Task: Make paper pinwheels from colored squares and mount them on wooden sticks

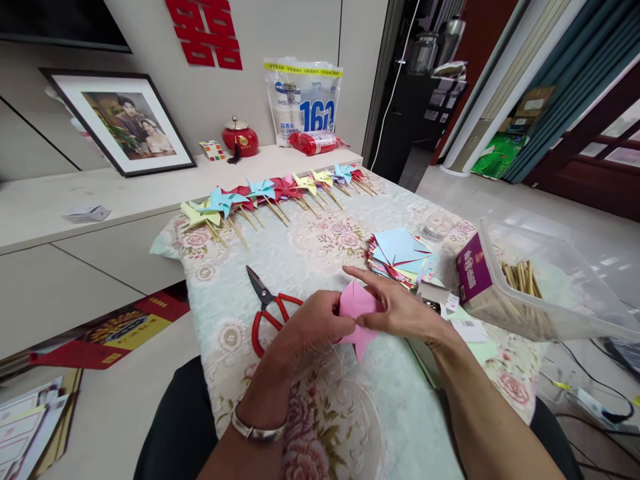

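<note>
A pink paper pinwheel (357, 303) is between my two hands above the cloth-covered table, its blades partly folded. My left hand (325, 319) pinches its left side, thumb pressed near the centre. From the right, my right hand (400, 307) grips it between thumb and fingers, with the index finger stretched out. Red-handled scissors (267, 303) lie beside my left hand, blades pointing away. Close beyond my right hand is a stack of cut coloured paper squares (400, 247). A small open box (434, 293) sits by my right wrist, partly hidden.
Finished pinwheels on sticks (275, 190) line the table's far edge. A clear plastic bin (545, 287) of sticks stands at the right, near a roll of tape (437, 227). Behind is a white cabinet (165, 193) with a framed photo (125, 123) and a bag of cups (303, 100).
</note>
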The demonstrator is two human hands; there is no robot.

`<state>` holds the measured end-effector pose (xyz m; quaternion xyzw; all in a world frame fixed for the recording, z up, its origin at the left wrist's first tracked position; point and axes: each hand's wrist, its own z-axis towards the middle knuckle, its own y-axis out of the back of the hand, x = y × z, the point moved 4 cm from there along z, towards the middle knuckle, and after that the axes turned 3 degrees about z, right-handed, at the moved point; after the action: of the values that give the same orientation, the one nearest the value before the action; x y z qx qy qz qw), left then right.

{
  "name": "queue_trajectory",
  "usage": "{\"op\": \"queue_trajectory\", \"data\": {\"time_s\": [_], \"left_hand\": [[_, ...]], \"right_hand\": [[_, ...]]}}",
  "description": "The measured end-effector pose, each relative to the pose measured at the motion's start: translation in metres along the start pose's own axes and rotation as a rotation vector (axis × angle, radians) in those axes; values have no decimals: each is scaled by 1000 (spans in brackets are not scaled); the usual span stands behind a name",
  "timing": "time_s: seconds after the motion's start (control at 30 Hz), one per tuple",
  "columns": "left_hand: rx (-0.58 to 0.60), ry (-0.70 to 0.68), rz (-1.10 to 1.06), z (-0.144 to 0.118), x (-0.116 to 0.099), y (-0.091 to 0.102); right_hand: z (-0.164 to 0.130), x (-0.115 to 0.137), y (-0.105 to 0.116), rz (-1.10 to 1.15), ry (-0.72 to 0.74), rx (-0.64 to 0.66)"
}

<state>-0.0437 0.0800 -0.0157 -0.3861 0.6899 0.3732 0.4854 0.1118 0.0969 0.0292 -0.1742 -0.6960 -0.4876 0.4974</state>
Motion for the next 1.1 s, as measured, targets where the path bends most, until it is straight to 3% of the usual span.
{"op": "queue_trajectory", "data": {"time_s": [0.13, 0.3, 0.4, 0.53, 0.7, 1.1], "left_hand": [[-4, -6, 15, 2, 2, 0], [-5, 24, -151, 2, -9, 0], [-60, 39, -303, 0, -15, 4], [-164, -40, -459, -4, -23, 10], [-129, -117, -589, -2, -27, 3], [-277, -69, -621, -1, -25, -4]], "right_hand": [[1, 4, -1, -37, 23, -13], [1, 1, 2, 44, -26, -77], [2, -6, 5, 205, -50, -157], [6, -13, 5, 493, -62, -293], [13, -13, -5, 772, -53, -427], [15, -13, -19, 755, -19, -549]]}}
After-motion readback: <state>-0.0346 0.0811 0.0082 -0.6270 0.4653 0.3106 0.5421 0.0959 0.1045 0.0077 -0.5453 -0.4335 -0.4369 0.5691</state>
